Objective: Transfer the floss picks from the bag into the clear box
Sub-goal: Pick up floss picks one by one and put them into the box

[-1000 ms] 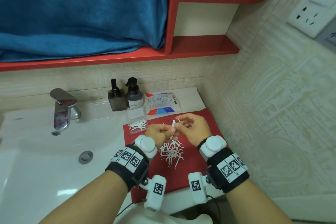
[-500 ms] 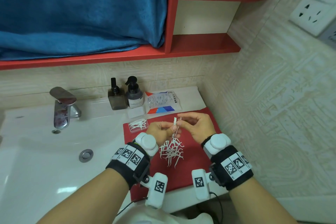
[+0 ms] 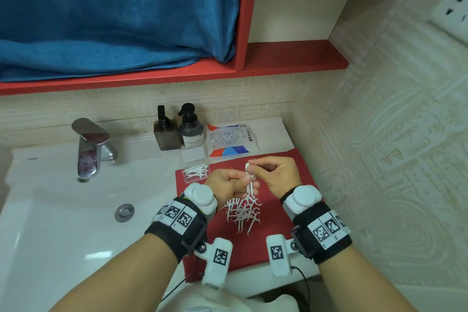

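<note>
Floss picks [image 3: 243, 213] mid-mat [image 3: 278, 243], off edges

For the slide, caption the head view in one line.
Both hands, left hand and right hand, pinch floss picks above the pile; the clear box waits nearby.

A white basin [image 3: 63, 210] fills the left of the view, with a chrome tap [image 3: 90, 147] at its back edge and a round drain [image 3: 124, 212] below. Two dark pump bottles [image 3: 177, 132] stand at the back edge of the tabletop. Cream textured tiles [image 3: 379, 147] cover the walls. A red shelf [image 3: 152, 76] runs above, carrying a blue towel [image 3: 114, 12]. A white socket [image 3: 453, 10] sits on the right wall.
</note>
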